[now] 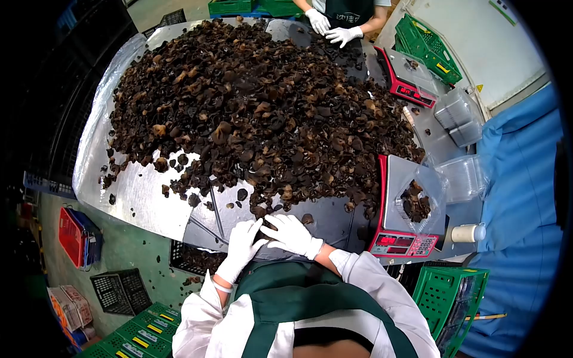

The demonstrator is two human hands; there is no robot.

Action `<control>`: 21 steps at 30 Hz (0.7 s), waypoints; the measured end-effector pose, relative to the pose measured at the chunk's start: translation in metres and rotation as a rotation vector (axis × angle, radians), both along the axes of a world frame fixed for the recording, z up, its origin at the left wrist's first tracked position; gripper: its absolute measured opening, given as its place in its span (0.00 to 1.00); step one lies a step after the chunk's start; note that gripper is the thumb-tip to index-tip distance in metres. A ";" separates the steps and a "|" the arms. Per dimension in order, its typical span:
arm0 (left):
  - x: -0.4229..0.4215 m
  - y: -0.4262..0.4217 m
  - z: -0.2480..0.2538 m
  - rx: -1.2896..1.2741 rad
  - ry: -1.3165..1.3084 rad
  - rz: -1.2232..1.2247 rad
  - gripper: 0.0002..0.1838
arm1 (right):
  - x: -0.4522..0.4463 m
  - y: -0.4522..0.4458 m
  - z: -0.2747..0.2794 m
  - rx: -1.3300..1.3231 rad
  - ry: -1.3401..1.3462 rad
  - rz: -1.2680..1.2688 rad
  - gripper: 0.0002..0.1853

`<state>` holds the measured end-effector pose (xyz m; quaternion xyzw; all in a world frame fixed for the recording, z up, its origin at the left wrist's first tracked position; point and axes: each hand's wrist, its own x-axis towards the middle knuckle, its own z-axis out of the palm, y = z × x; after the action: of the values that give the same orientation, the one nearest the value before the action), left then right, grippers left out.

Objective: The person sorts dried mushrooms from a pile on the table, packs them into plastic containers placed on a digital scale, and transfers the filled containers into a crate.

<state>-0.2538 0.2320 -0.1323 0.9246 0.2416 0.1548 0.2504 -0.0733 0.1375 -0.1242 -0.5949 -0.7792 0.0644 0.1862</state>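
Note:
A broad heap of dark brown wood ear mushrooms [256, 113] covers most of the metal table [152, 206]. Both my hands wear white gloves and meet at the heap's near edge, close to the front of the table. My left hand [243, 246] has its fingers bent inward, the thumb toward the right hand. Opposite it, my right hand [292, 235] points left with curled fingers. A small dark wood ear piece [267, 225] shows between the fingertips of both hands, partly hidden by the gloves. A few loose pieces lie just beyond the hands.
To the right, a red scale [403, 241] bears an open clear box [422, 191] with mushrooms inside. Another scale [412, 92], stacked clear boxes [456, 113] and a white bottle [468, 232] stand nearby. A co-worker's gloved hands [334, 33] are across the table. Green crates [447, 301] flank me.

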 end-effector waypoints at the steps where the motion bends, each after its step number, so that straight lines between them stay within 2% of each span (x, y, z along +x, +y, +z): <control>1: -0.002 0.000 -0.003 0.004 -0.002 0.003 0.33 | 0.002 -0.001 -0.004 0.004 -0.002 0.003 0.26; 3: -0.009 0.000 -0.009 -0.072 0.084 -0.042 0.30 | 0.007 -0.007 -0.010 -0.132 0.034 -0.014 0.22; 5: -0.013 -0.004 -0.004 -0.072 0.026 -0.012 0.27 | 0.012 -0.014 -0.009 -0.033 0.073 -0.024 0.18; 8: -0.019 -0.006 -0.006 -0.153 -0.156 0.120 0.23 | 0.013 -0.019 -0.003 -0.057 0.386 -0.269 0.14; 9: -0.018 -0.006 -0.008 -0.210 -0.196 0.223 0.22 | 0.015 -0.018 0.001 -0.148 0.406 -0.336 0.14; 11: -0.014 0.001 -0.008 -0.143 -0.194 0.290 0.23 | 0.017 -0.009 0.008 -0.091 0.416 -0.350 0.14; 12: -0.011 0.003 -0.008 -0.120 -0.147 0.285 0.28 | 0.018 -0.002 0.011 -0.106 0.411 -0.331 0.14; 13: -0.004 0.005 -0.002 -0.120 -0.148 0.286 0.28 | 0.018 0.006 0.015 -0.106 0.411 -0.329 0.14; 15: 0.012 0.007 0.017 0.052 -0.100 0.220 0.34 | 0.014 0.025 0.021 -0.070 0.202 -0.252 0.15; 16: 0.016 0.007 0.011 0.054 -0.025 0.189 0.39 | 0.015 0.036 0.019 -0.113 0.103 -0.198 0.19; 19: 0.018 0.012 -0.007 0.075 -0.007 0.199 0.26 | 0.012 0.062 0.017 -0.092 0.004 -0.122 0.24; 20: 0.014 0.012 -0.009 0.077 -0.007 0.210 0.26 | 0.013 0.068 0.017 -0.127 -0.010 -0.076 0.32; 21: 0.008 0.011 -0.011 0.068 0.006 0.233 0.23 | 0.012 0.071 0.017 -0.127 -0.011 -0.065 0.32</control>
<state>-0.2453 0.2426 -0.1434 0.8988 0.3427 0.1880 0.1983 -0.0611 0.2090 -0.1076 -0.6310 -0.7548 0.1046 0.1458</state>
